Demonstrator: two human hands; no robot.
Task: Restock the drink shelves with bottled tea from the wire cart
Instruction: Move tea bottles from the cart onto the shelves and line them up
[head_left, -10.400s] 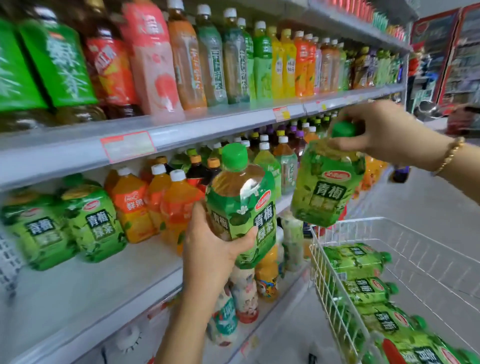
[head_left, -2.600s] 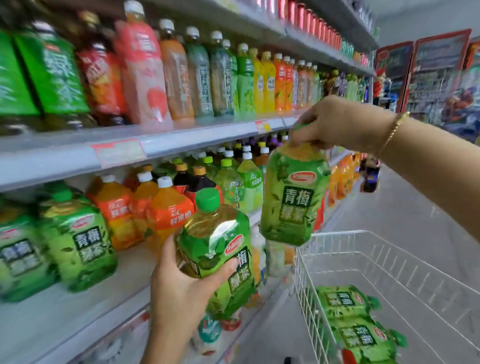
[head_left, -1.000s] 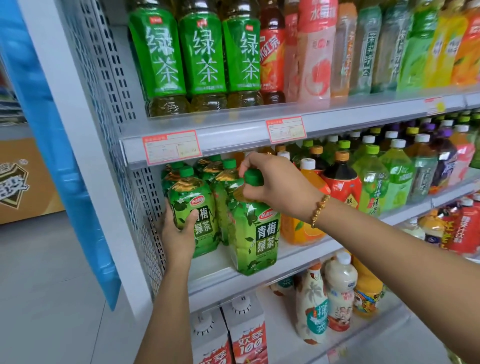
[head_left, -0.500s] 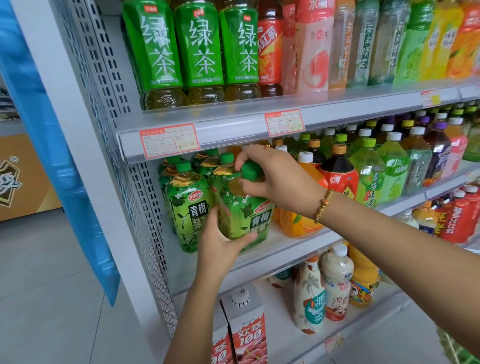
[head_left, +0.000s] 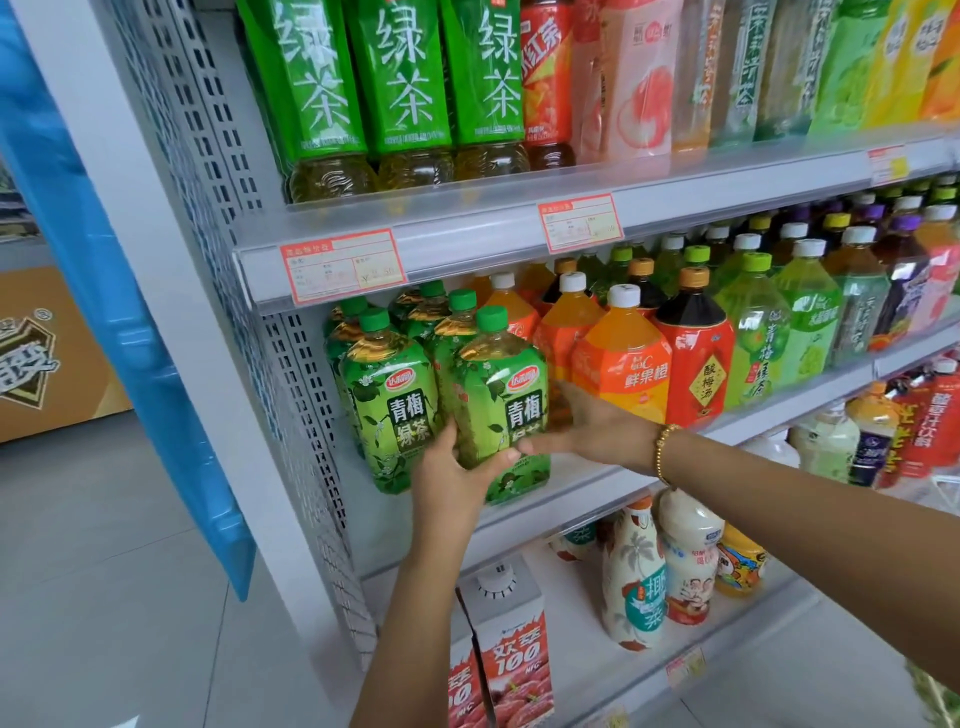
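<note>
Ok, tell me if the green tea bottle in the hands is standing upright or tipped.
Upright. The green tea bottle stands cap up on the shelf, parallel to its neighbour, left hand gripping its base.

Bright, even light from overhead filled the scene, leaving only soft shade beneath the top price rail (head_left: 467, 244), whose clear plastic strip carried pale glare. The front green plum tea bottle (head_left: 498, 395) was sharp, with small highlights on its shoulder, while the tall bottles (head_left: 841, 62) above the rail's right end were smeared, and the wide lens slanted the white shelf upright (head_left: 192, 312).
</note>
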